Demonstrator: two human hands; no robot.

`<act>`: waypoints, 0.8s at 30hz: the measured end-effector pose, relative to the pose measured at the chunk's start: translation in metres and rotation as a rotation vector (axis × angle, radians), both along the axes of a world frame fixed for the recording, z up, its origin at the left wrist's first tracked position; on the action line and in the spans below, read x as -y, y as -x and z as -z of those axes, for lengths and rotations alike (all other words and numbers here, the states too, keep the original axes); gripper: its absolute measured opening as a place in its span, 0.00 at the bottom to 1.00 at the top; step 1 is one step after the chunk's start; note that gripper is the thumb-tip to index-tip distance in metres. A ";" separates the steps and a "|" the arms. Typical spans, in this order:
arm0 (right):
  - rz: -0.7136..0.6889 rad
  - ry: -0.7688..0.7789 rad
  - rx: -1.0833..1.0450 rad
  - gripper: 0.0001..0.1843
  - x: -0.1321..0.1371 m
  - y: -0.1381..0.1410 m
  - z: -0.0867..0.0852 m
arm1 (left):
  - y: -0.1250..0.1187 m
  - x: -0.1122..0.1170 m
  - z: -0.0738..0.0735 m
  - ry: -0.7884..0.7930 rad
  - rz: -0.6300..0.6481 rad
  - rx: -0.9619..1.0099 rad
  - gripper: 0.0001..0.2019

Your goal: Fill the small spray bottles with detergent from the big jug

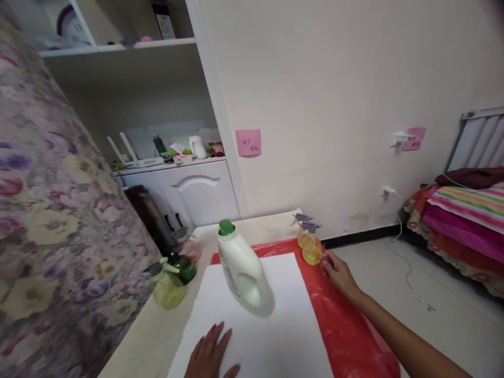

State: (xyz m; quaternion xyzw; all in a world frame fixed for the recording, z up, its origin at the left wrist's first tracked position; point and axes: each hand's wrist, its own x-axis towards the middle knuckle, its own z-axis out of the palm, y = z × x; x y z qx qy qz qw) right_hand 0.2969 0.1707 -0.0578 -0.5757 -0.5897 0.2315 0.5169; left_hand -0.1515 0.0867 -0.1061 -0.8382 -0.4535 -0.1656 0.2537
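My left hand (210, 352) lies with fingers spread on a white sheet (283, 336) at the bottom of the view. A pale green detergent jug (244, 268) with a green cap (226, 227) stands on that sheet, beyond this hand and apart from it. Off to the right, my right hand (339, 273) has its fingers curled together close beside a yellow spray bottle (312, 252) with a grey trigger head. Whether the fingertips touch the bottle or pinch something small, I cannot make out. A second spray bottle (302, 236) is partly hidden behind the first.
Under the sheet, red plastic (338, 325) covers part of the table (145, 336). At the table's left edge are a yellow-green spray bottle (169, 291), a dark green bottle (185, 268) and a pinkish spray bottle (189, 247). A floral curtain (71, 236) hangs at left.
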 end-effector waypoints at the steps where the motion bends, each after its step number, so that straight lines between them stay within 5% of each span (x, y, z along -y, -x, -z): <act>1: -0.064 -0.004 0.040 0.08 0.009 0.010 -0.006 | 0.000 0.000 0.001 0.020 -0.008 0.007 0.31; 5: -0.358 0.013 0.226 0.09 0.049 0.057 -0.024 | -0.001 0.004 0.004 0.103 -0.037 0.055 0.29; 10: -0.589 0.076 0.399 0.09 0.093 0.105 -0.023 | -0.004 0.013 0.005 0.146 -0.050 0.085 0.28; 18: -0.669 0.170 0.554 0.10 0.138 0.148 0.008 | -0.011 0.023 0.000 0.259 -0.095 0.082 0.29; 24: -0.715 0.218 0.661 0.07 0.136 0.157 0.025 | -0.017 0.030 -0.012 0.339 -0.107 0.071 0.26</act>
